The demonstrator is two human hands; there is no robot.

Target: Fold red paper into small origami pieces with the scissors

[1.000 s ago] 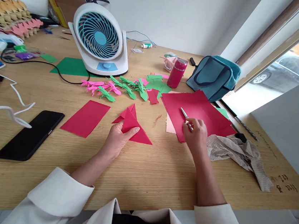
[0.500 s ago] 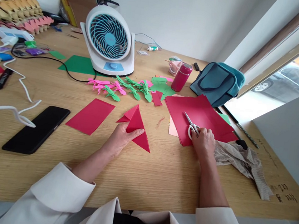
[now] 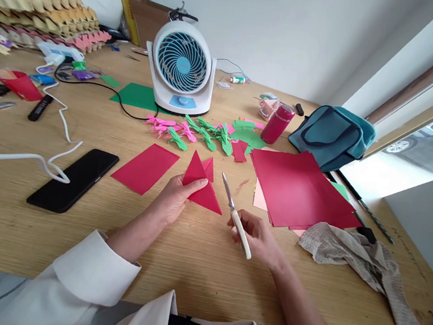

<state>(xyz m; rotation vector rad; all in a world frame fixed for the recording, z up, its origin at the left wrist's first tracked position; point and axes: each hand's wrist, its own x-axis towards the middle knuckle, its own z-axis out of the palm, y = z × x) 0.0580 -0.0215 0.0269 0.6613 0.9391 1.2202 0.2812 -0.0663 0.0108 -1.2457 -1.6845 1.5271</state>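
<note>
Between the thumb and fingers of my left hand [image 3: 175, 197] is a folded red paper [image 3: 201, 186], with pointed triangular flaps standing up and a corner pointing right. My right hand [image 3: 257, 235] grips white-handled scissors [image 3: 237, 214], their blades together and pointing up and left, a little right of the paper and apart from it. A flat red paper sheet [image 3: 145, 168] lies on the table left of my left hand. To the right rests a stack of larger red sheets [image 3: 299, 193].
Pink and green folded paper pieces [image 3: 207, 135] lie in front of a white fan [image 3: 183, 65]. A red flask [image 3: 278, 123] stands near a teal bag [image 3: 332, 136]. At left is a black phone [image 3: 73, 180] with a white cable across it; at right, a crumpled cloth [image 3: 347, 250].
My right hand has lifted the scissors off the red stack and brought them left, near the folded paper. My left hand has turned the paper so its smaller flap now points right.
</note>
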